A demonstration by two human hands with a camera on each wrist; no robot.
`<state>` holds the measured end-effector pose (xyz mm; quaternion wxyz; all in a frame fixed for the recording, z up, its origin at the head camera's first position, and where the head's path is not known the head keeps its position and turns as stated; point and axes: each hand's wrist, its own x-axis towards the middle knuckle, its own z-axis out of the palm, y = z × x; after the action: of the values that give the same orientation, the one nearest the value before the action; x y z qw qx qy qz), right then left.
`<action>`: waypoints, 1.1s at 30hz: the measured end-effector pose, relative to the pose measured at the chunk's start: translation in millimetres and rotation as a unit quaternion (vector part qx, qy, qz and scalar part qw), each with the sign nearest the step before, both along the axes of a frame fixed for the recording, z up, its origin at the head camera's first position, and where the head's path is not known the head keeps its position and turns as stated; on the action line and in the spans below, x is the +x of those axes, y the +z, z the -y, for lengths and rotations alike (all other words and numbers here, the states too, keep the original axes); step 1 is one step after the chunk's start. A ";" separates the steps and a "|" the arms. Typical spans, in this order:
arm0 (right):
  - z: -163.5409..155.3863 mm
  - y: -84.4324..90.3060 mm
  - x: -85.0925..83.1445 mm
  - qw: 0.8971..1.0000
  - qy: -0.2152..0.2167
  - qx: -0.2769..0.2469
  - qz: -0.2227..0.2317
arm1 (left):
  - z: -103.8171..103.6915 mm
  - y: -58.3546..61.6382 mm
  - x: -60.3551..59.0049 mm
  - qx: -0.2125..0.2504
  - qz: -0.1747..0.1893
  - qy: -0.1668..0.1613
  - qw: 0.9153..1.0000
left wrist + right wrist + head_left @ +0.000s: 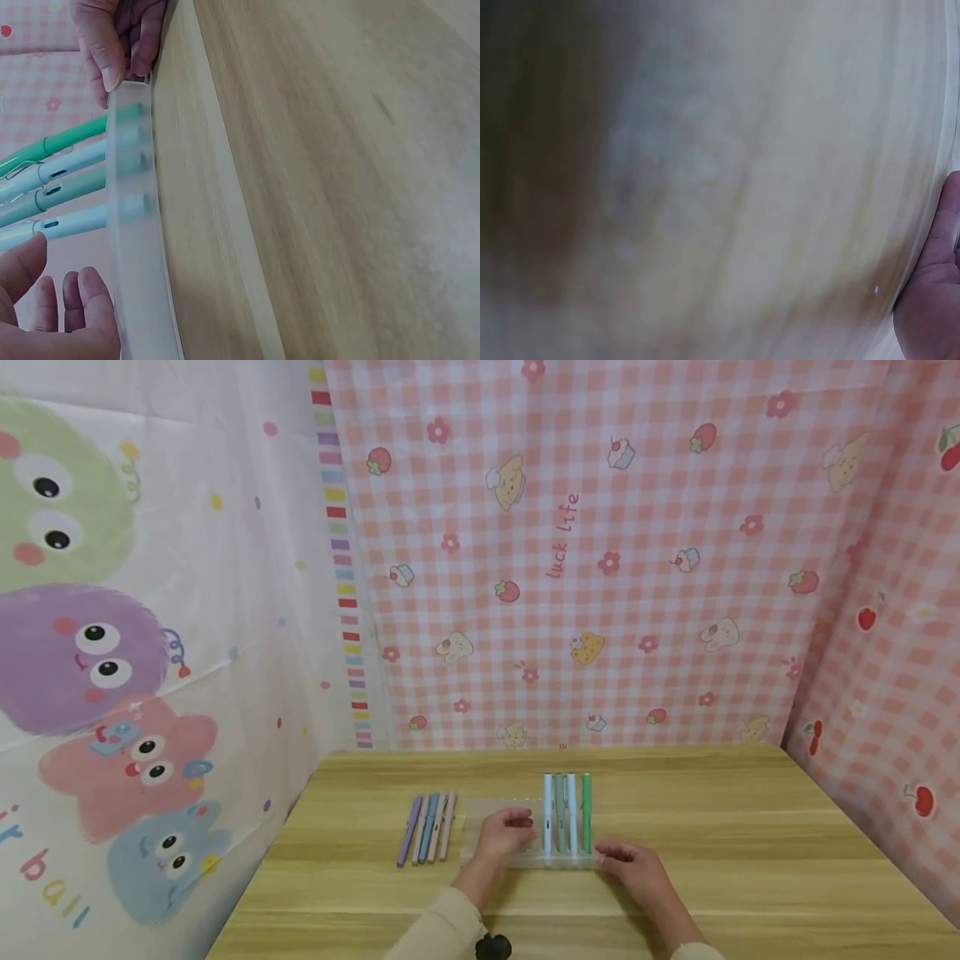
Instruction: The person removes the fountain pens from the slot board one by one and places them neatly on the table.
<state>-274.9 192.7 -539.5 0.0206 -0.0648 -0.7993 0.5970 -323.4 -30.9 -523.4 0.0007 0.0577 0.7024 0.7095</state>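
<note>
A translucent plastic pen case [480, 827] lies flat on the table, its frosted front strip [135, 270] covering the near ends of several pens. From left to right these are a light blue pen [547, 810], a grey-green one [559, 827], another light blue one [573, 814] and a green pen [587, 810]. Over the case's left half is my left hand [504, 835], thumb and fingers apart with nothing between them. My right hand [630, 864] pinches the strip's right end between thumb and fingers. In the right wrist view, only part of that hand [930, 300] shows.
Left of the case, several loose pens lie side by side, among them a purple pen [409, 831] and a blue one [429, 827]. A small black object [493, 947] shows by the left sleeve. A checked curtain [600, 610] hangs behind the wooden table [750, 860].
</note>
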 end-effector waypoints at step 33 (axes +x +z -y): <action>-0.3 -2.3 -0.6 1.000 -0.003 -0.001 0.005 | -28.8 6.0 -3.9 0.013 0.036 0.026 0.999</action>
<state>-275.6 193.0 -541.8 0.0184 -0.0703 -0.7985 0.5976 -327.3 -2.2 -517.4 0.0068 0.0141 0.6937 0.7201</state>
